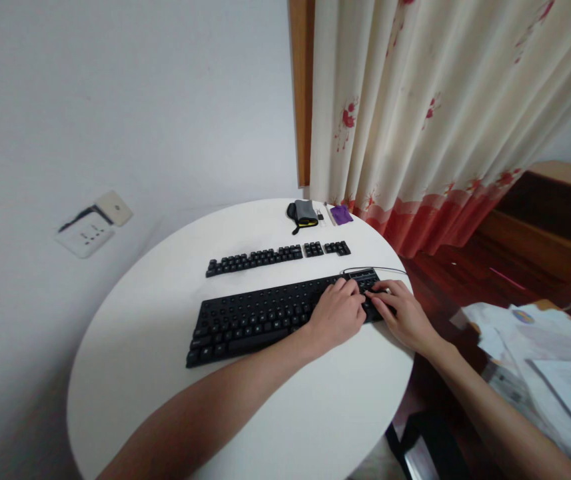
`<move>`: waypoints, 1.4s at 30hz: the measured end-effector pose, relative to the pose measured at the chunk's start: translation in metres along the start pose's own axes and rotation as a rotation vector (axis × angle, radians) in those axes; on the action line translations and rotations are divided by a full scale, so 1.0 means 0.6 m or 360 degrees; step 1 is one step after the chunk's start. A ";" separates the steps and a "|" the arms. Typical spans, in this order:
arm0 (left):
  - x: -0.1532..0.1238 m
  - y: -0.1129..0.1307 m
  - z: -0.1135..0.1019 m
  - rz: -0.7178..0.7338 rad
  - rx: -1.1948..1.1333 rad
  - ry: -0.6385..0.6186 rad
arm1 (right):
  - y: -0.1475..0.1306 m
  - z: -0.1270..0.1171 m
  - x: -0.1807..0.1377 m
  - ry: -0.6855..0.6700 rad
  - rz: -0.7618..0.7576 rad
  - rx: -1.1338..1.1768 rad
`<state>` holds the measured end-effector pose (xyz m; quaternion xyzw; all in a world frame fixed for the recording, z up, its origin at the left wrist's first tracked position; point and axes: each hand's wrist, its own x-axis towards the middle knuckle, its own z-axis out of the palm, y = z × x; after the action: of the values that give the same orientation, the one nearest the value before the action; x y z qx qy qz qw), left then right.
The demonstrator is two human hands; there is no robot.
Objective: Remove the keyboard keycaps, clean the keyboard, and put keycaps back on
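Observation:
A black keyboard (260, 317) lies across a round white table (165, 373). Both hands rest on its right end, over the number pad. My left hand (338, 313) is curled, fingers bent down onto the keys. My right hand (398, 312) is beside it, fingers pressed together at the keyboard's right edge; what they grip is hidden. Behind the keyboard lies a row of loose black keycaps (255, 259), with two shorter groups of keycaps (328, 249) to its right.
At the table's far edge sit a grey and black pouch (304, 213), a small white item (321, 214) and a purple cloth (341, 214). The keyboard cable (380, 269) loops right. A curtain (430, 120) hangs behind. Papers (540, 347) lie at right. A wall socket (88, 233) is on the left.

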<state>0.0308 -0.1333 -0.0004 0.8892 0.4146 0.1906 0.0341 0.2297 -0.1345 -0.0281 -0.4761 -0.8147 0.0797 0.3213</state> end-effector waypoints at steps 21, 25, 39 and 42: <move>-0.006 0.008 -0.006 -0.0018 0.0107 -0.0010 | 0.057 0.050 0.221 -0.0349 0.0007 -0.0504; -0.006 0.008 -0.007 -0.0008 0.0112 -0.0020 | 0.058 0.045 0.216 -0.0308 -0.0069 -0.0479; -0.006 0.007 -0.007 -0.0009 0.0132 -0.0029 | 0.058 0.061 0.230 -0.0336 -0.0141 -0.0135; -0.006 0.005 -0.005 0.0008 0.0150 -0.0020 | 0.057 0.052 0.228 -0.0311 -0.0117 -0.0068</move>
<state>0.0298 -0.1384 0.0020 0.8920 0.4206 0.1653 -0.0058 0.1893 0.0023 -0.0059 -0.4425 -0.8606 0.0965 0.2328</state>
